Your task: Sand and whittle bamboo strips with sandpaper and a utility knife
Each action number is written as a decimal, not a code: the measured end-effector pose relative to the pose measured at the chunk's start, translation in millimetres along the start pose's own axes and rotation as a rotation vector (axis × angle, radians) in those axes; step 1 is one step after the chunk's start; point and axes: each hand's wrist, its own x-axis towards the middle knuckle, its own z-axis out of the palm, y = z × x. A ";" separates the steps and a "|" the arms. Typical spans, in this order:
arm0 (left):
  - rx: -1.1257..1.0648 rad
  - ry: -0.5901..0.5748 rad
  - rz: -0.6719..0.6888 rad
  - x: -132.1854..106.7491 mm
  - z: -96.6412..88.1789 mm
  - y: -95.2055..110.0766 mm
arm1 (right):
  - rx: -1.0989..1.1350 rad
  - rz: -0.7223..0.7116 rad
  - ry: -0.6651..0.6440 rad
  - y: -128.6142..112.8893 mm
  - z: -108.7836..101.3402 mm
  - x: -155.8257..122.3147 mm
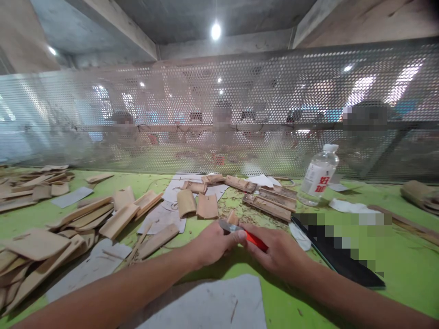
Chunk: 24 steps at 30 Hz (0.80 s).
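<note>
Work looks midway, the right hand (279, 249) wrapping its fingers round a red knife (256, 239) above the counter (411, 269), the left hand (210, 242) closed, apparently on a bamboo piece (232, 216), with dark pieces (268, 209) ahead and pale pieces (118, 222) leftward, which are finished unclear.

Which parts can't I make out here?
All in the head view:
Red handle: partly hidden by the right hand.
Wood piece: near end hidden by blade and left hand; grip unclear.
Far-left wood pieces: cut off by the left edge.
People: blurred behind perforated screen.
Black slab: partly pixelated.
</note>
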 end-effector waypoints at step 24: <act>-0.085 -0.098 -0.129 -5.4 -10.0 12.5 | -0.111 0.151 -0.170 -4.6 -3.1 6.6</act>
